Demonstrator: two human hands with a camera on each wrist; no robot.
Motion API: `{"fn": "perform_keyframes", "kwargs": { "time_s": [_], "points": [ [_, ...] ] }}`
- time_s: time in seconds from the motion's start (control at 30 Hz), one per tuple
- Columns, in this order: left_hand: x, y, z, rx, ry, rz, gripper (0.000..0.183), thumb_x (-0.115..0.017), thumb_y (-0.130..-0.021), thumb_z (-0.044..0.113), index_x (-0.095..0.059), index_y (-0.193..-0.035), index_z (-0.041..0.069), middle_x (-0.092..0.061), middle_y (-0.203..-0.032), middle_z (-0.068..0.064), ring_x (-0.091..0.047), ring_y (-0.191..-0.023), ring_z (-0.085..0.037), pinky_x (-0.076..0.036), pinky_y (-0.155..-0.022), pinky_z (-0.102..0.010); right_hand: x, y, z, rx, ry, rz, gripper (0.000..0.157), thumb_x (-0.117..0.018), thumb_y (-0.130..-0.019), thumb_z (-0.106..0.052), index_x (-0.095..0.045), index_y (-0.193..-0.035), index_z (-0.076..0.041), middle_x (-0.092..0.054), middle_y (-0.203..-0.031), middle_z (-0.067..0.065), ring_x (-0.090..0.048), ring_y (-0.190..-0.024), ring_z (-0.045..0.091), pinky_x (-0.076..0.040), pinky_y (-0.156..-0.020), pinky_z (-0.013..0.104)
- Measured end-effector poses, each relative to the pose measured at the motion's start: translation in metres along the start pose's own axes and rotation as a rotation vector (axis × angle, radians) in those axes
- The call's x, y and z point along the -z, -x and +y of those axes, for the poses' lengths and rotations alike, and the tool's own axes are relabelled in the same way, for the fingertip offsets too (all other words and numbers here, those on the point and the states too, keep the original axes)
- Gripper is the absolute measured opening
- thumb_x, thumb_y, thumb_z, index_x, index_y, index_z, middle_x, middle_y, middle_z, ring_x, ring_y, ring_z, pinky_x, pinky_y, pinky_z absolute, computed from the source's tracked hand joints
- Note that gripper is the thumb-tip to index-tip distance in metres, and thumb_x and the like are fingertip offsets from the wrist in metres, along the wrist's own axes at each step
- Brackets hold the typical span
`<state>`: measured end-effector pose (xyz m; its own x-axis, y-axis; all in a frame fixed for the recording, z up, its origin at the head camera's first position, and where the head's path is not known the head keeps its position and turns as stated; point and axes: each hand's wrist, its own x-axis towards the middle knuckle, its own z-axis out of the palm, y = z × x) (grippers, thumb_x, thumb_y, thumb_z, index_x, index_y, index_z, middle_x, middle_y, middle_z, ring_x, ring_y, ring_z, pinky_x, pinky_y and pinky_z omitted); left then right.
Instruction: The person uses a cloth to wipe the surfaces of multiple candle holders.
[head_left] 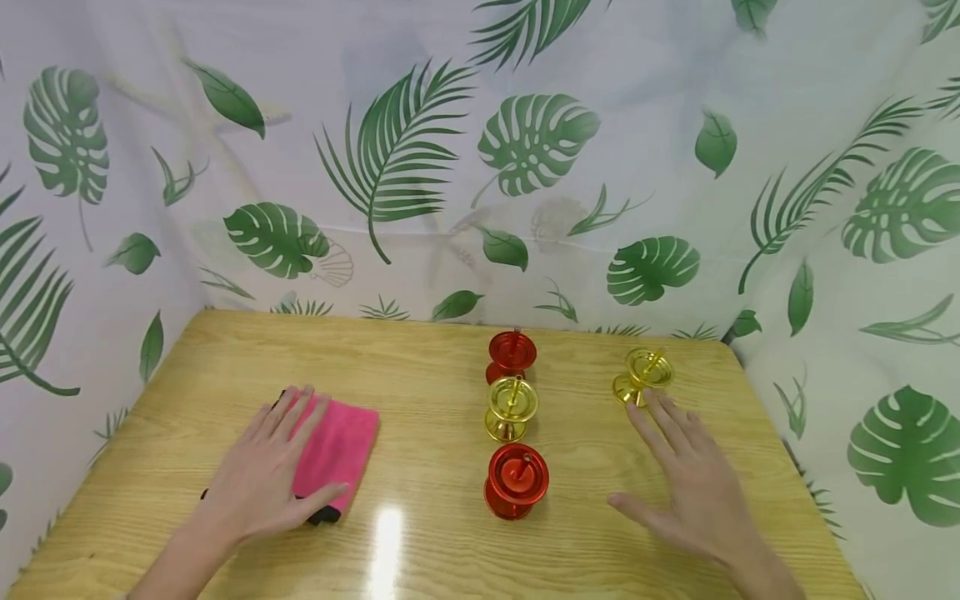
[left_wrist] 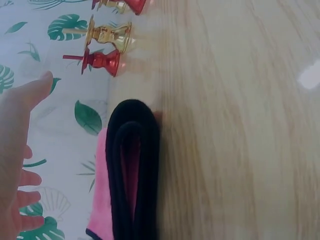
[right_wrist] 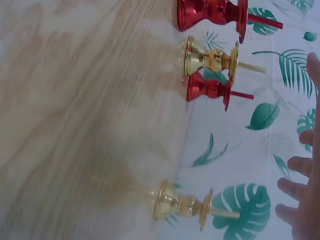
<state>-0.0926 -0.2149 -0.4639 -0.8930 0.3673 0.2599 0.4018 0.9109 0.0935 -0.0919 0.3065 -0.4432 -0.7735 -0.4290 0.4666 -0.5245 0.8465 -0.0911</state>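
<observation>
My left hand (head_left: 255, 475), fingers straight and thumb spread, hovers over a folded pink cloth (head_left: 341, 446) with black edging; the left wrist view shows a gap between palm and cloth. On the right, my right hand (head_left: 693, 492) is held above the table with fingers extended, holding nothing. Its fingertips overlap the base of a gold candle holder (head_left: 649, 368) in the head view, but stand apart from it in the right wrist view. Between the hands, a red candle holder (head_left: 517, 475), a gold candle holder (head_left: 513, 400) and another red candle holder (head_left: 513, 352) stand upright in a row.
All of this stands on a light wooden table (head_left: 427, 358). White fabric (head_left: 420, 283) printed with green leaves hangs behind the table and along both sides. Each candle holder has a thin spike rising from its dish.
</observation>
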Motion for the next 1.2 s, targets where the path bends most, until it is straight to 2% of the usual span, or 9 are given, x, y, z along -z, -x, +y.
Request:
{"fn": "perform_keyframes", "kwargs": {
  "time_s": [0.13, 0.23, 0.33, 0.43, 0.53, 0.7, 0.83, 1.03, 1.2],
  "points": [
    [-0.008, -0.005, 0.007, 0.006, 0.004, 0.006, 0.102, -0.067, -0.087, 0.072, -0.045, -0.157, 0.001, -0.048, -0.162, -0.023, -0.045, -0.151, -0.044, -0.042, -0.123, -0.059, -0.010, -0.006, -0.008, 0.022, -0.053, -0.008, 0.102, -0.068, -0.085, -0.077, -0.040, -0.164, -0.018, -0.039, -0.171, 0.005, -0.027, -0.163, 0.016, -0.001, -0.133, 0.016],
    [-0.014, -0.010, 0.013, 0.021, 0.020, 0.006, 0.102, -0.067, -0.088, 0.072, -0.044, -0.158, 0.001, -0.050, -0.160, -0.023, -0.051, -0.147, -0.043, -0.047, -0.119, -0.057, -0.019, -0.009, -0.014, 0.018, -0.094, -0.037, 0.103, -0.077, -0.082, -0.070, -0.040, -0.164, -0.020, -0.043, -0.169, 0.004, -0.037, -0.157, 0.024, -0.005, -0.133, 0.015],
    [-0.018, -0.012, 0.018, 0.043, 0.046, -0.007, 0.101, -0.067, -0.089, 0.071, -0.045, -0.157, 0.001, -0.053, -0.158, -0.023, -0.054, -0.143, -0.044, -0.050, -0.116, -0.057, -0.027, -0.011, -0.021, 0.016, -0.123, -0.062, 0.104, -0.084, -0.078, -0.062, -0.040, -0.163, -0.022, -0.046, -0.167, 0.002, -0.047, -0.150, 0.029, -0.024, -0.132, 0.029],
    [-0.023, -0.013, 0.022, 0.065, 0.074, -0.021, 0.099, -0.067, -0.090, 0.069, -0.045, -0.157, 0.001, -0.055, -0.155, -0.022, -0.056, -0.141, -0.044, -0.051, -0.116, -0.057, -0.035, -0.013, -0.027, 0.022, -0.154, -0.075, 0.104, -0.089, -0.074, -0.055, -0.043, -0.162, -0.023, -0.050, -0.164, 0.001, -0.054, -0.143, 0.030, -0.042, -0.120, 0.046],
    [-0.027, -0.015, 0.025, 0.076, 0.083, -0.030, 0.097, -0.067, -0.091, 0.068, -0.046, -0.156, 0.000, -0.056, -0.153, -0.022, -0.056, -0.141, -0.044, -0.050, -0.117, -0.056, -0.042, -0.015, -0.032, 0.028, -0.190, -0.093, 0.103, -0.089, -0.075, -0.054, -0.043, -0.162, -0.023, -0.052, -0.162, 0.002, -0.057, -0.140, 0.031, -0.050, -0.110, 0.057],
    [-0.034, -0.019, 0.027, 0.104, 0.053, -0.056, 0.095, -0.066, -0.092, 0.069, -0.048, -0.155, -0.001, -0.058, -0.152, -0.023, -0.056, -0.142, -0.042, -0.049, -0.118, -0.056, -0.054, -0.018, -0.036, 0.040, -0.247, -0.124, 0.095, -0.083, -0.082, -0.059, -0.044, -0.161, -0.023, -0.057, -0.158, 0.005, -0.060, -0.138, 0.032, -0.056, -0.105, 0.061],
    [-0.038, -0.023, 0.030, 0.125, 0.015, -0.057, 0.094, -0.067, -0.091, 0.069, -0.052, -0.151, -0.002, -0.062, -0.145, -0.023, -0.059, -0.136, -0.042, -0.052, -0.112, -0.058, -0.062, -0.020, -0.041, 0.049, -0.259, -0.155, 0.092, -0.081, -0.083, -0.061, -0.046, -0.160, -0.024, -0.060, -0.154, 0.004, -0.063, -0.135, 0.029, -0.059, -0.102, 0.058],
    [-0.044, -0.026, 0.036, 0.150, -0.038, -0.041, 0.090, -0.073, -0.087, 0.067, -0.058, -0.141, -0.004, -0.065, -0.131, -0.025, -0.063, -0.122, -0.042, -0.058, -0.098, -0.058, -0.071, -0.024, -0.047, 0.061, -0.268, -0.185, 0.090, -0.083, -0.082, -0.062, -0.048, -0.158, -0.026, -0.062, -0.152, 0.001, -0.064, -0.134, 0.025, -0.059, -0.104, 0.052],
    [-0.049, -0.025, 0.036, 0.164, -0.083, -0.044, 0.079, -0.079, -0.085, 0.061, -0.063, -0.124, -0.006, -0.066, -0.108, -0.023, -0.064, -0.096, -0.038, -0.061, -0.079, -0.051, -0.077, -0.026, -0.049, 0.070, -0.274, -0.197, 0.087, -0.080, -0.083, -0.066, -0.054, -0.152, -0.020, -0.065, -0.148, 0.000, -0.066, -0.132, 0.023, -0.060, -0.103, 0.049]
  ]
}}
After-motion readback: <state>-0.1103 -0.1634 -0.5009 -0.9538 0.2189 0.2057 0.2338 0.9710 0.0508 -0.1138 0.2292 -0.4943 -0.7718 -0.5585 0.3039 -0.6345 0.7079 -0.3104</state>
